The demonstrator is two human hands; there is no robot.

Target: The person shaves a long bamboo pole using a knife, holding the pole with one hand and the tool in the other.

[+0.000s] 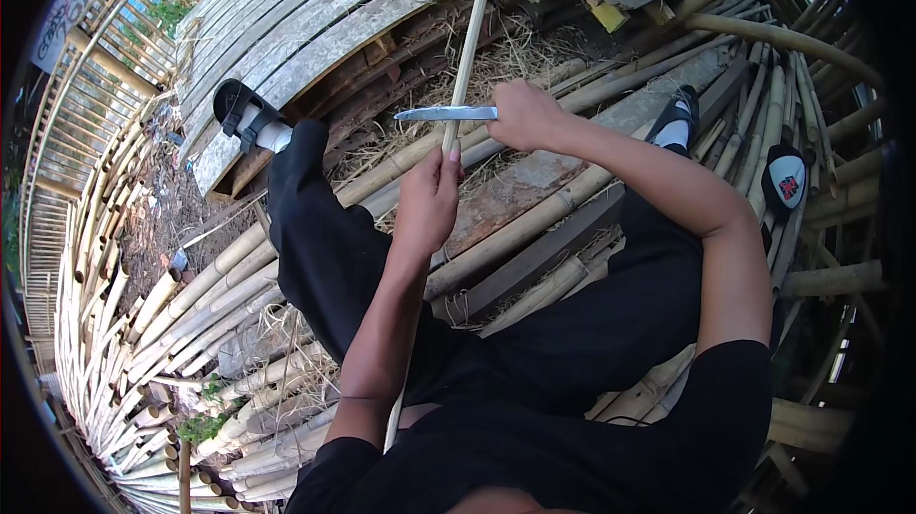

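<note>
Bamboo strip (469,46) running upward between my knees, my left hand (426,201) gripping it closed, my right hand (524,115) clasping a knife (445,113) crossing it, bamboo poles (191,314) crowding around, sandal (784,177) lying rightward.

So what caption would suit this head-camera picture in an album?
Seated among stacked bamboo poles, a person's left hand grips a thin bamboo strip while the right hand holds a knife against it.

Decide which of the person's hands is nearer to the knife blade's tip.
Left. The left hand grips the bamboo strip just below the knife tip; the right hand holds the handle, at the blade's far end.
</note>
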